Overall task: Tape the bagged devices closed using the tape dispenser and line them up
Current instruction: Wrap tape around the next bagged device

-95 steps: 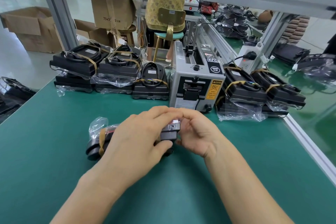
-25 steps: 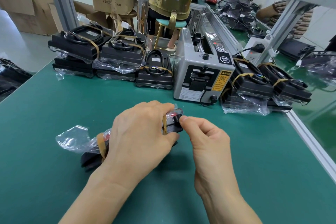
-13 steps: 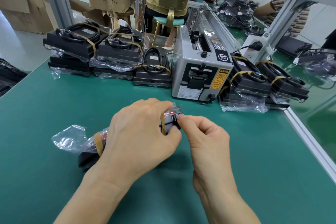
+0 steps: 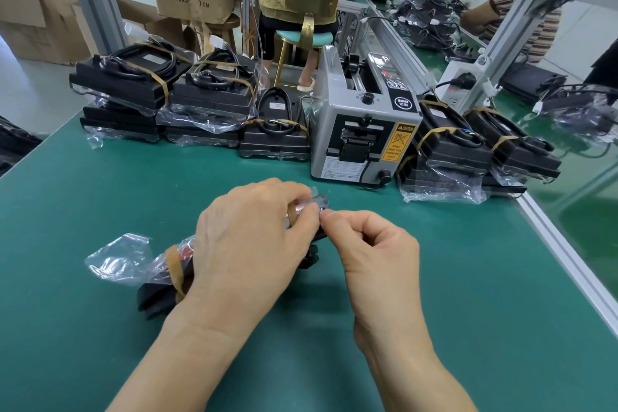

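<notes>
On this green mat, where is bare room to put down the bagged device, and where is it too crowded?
Bare mat lies between the left hand and the taped stacks at the back left. More lies right of the right hand, up to the aluminium rail. It is crowded along the back edge, on both sides of the tape dispenser.

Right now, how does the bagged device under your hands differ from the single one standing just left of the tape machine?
The device in hand lies alone near the table's front, gripped by the left hand while the right hand pinches its far end; the lined-up device sits untouched in the back row beside the tape dispenser. The device in hand trails loose bag at its left end; the other shows none. Both are black, with tan tape bands.
</notes>
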The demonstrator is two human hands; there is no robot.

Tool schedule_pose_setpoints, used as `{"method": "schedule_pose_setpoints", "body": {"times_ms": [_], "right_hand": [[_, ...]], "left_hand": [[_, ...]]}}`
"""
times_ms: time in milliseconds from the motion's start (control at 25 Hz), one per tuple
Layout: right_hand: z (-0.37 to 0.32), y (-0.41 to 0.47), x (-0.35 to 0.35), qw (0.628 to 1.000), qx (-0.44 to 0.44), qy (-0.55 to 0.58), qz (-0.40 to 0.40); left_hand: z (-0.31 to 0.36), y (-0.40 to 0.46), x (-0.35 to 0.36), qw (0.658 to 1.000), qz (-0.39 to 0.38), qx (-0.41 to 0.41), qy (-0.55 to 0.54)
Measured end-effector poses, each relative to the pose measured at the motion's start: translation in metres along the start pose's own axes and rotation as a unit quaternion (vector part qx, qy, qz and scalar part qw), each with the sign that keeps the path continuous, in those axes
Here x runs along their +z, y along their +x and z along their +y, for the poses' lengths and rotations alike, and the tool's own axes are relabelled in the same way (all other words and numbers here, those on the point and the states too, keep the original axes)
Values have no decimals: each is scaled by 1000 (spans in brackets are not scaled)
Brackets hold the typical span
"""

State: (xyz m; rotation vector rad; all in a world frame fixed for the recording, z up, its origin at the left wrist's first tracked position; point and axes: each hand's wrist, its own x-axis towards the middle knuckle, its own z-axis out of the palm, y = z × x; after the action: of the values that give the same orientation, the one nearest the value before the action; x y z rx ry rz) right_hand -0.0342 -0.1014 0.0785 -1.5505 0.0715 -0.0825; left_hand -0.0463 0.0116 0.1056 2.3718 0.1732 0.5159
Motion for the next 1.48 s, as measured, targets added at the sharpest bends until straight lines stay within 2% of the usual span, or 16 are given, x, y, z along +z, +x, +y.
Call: {"method": "schedule_pose_setpoints", "body": {"times_ms": [240, 440, 640, 840, 1280, 1480], "right_hand": [[4, 1, 0, 997, -47, -48, 28], [6, -5, 2, 999, -52, -15, 9], [1, -2, -4, 997, -61, 36, 23], [-1, 2, -2, 999, -38, -1, -29], [5, 4, -2, 999, -31, -34, 0], [3, -1, -2, 1000, -18, 18, -4]], "left_hand": [[3, -1, -4, 1000, -11, 9, -13], [3, -1, -6, 1000, -19, 3, -22], [-1, 2, -3, 1000, -27, -5, 2], [-2, 2, -4, 1000, -27, -16, 0], [-2, 4, -3, 1000, -23, -12, 10], [-1, 2, -4, 1000, -23, -16, 7]]}}
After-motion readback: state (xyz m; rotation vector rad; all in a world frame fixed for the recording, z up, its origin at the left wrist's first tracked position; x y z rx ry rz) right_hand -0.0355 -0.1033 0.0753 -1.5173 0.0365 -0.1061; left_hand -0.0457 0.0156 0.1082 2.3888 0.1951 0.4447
